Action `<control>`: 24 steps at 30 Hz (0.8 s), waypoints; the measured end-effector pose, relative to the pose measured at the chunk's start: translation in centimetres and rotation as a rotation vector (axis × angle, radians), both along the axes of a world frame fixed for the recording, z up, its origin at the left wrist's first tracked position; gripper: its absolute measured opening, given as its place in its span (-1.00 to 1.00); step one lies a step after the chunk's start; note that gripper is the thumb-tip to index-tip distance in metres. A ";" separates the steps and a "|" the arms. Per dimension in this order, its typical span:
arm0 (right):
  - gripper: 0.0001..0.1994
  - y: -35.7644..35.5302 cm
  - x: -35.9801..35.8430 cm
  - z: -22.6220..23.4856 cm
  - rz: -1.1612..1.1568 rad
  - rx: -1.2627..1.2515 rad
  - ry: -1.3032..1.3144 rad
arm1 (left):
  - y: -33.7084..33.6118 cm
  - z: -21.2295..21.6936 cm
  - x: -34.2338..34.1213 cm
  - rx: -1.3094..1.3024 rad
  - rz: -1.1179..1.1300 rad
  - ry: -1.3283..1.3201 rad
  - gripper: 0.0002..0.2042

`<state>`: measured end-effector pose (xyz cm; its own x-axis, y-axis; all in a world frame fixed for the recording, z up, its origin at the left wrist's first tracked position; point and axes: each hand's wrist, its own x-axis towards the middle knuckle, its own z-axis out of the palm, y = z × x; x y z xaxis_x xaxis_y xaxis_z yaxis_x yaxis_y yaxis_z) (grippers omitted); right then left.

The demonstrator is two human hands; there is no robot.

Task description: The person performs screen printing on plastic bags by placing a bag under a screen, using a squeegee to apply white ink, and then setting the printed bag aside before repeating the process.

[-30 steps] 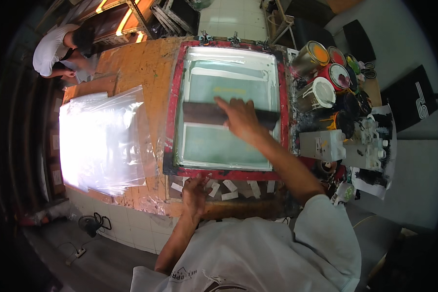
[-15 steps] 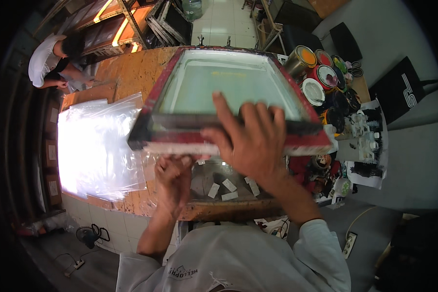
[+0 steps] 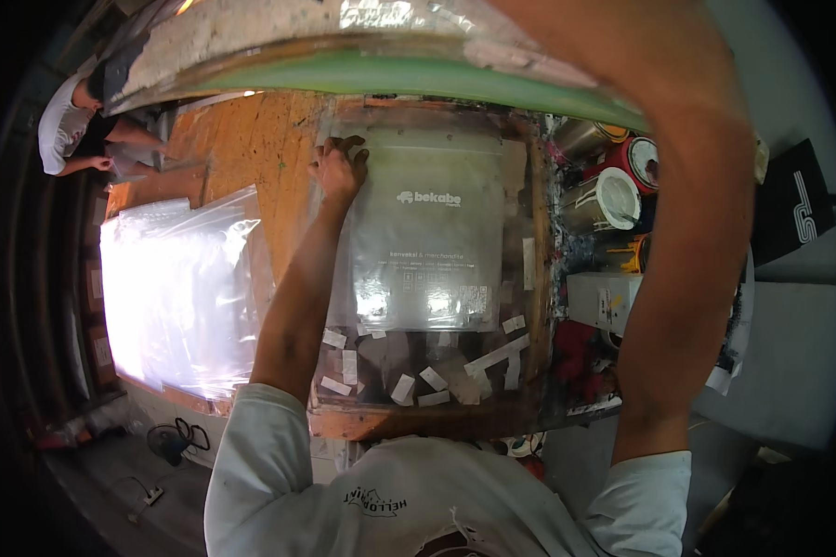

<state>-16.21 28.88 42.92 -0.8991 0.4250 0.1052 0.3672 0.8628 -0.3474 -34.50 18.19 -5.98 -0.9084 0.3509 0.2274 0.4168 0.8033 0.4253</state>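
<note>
The printed plastic bag lies flat on the printing platen of the worktop, its long axis running from the near edge toward the far edge, directly ahead of the person. The left hand is the nearer one: it rests on the bag's far left corner with fingers curled down onto the film, pinching or pressing the corner; which of the two cannot be told. The right forearm reaches up and away toward the raised screen frame, which is tilted above the far edge, green mesh underneath; the right hand itself is out of view, so its grip cannot be told. The bag is thin, glossy, translucent grey film with white print. Strips of pale tape mark the platen near its front edge. A stack of clear bags lies at the left edge, shining, and ink tins crowd the right edge.
</note>
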 end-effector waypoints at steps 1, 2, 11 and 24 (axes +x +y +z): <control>-0.50 0.5 0.1 -0.3 0.030 0.018 0.033 | -0.3 -0.2 -0.5 0.022 -0.040 0.015 -0.79; -0.50 0.9 0.1 -0.5 0.060 0.036 0.065 | -0.4 0.1 -0.7 0.039 -0.101 -0.038 -0.81; -0.43 1.7 -1.9 -2.4 0.074 0.298 0.170 | -3.6 8.9 2.7 1.043 -0.167 -0.527 -0.84; -0.47 5.9 -1.7 -5.9 0.052 0.090 0.321 | -46.9 5.7 -4.2 1.230 0.633 -0.008 -0.63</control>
<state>-17.93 34.79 37.01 -0.8339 0.3558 0.4218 0.2064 0.9100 -0.3595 -38.72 -28.67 -0.26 -0.8387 -0.5385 0.0812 0.1198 -0.0369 0.9921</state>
